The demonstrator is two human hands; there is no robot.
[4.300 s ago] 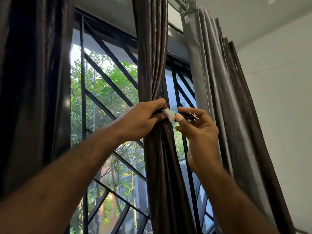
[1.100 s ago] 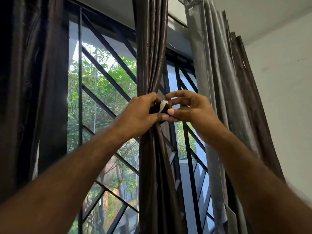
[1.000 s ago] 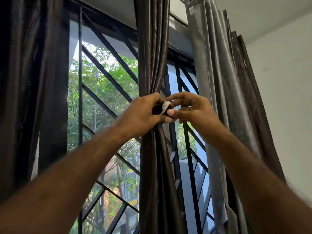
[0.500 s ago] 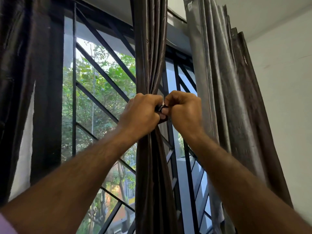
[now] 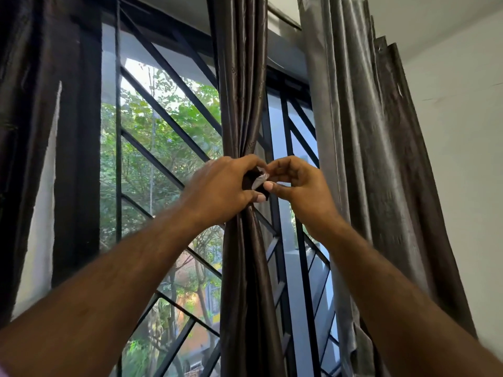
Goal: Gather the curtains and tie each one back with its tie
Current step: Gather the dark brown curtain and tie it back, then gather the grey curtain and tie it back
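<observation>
1. Middle curtain [image 5: 239, 104]: dark brown satin, gathered into 1 narrow bundle and pinched to a waist.
2. Tie [image 5: 260, 180]: dark band with a white patch, at the middle curtain's waist on its right side, between the 2 hands.
3. Left hand [image 5: 220, 189]: on the left side of the middle curtain's waist. Its fingers [image 5: 245, 161] are curled round the bundle, with the thumb tip at the tie's lower edge.
4. Right hand [image 5: 299, 186]: just right of the middle curtain. Its fingers [image 5: 280, 164] are together, forefinger and thumb pinching the tie's white-patched end.
5. Grey curtain [image 5: 367, 159]: well right of the middle curtain, hanging loose, untied.
6. Dark curtain [image 5: 27, 131]: well left of the middle curtain, loose.
7. Window grille [image 5: 163, 69]: black bars behind the middle curtain, green trees beyond.
</observation>
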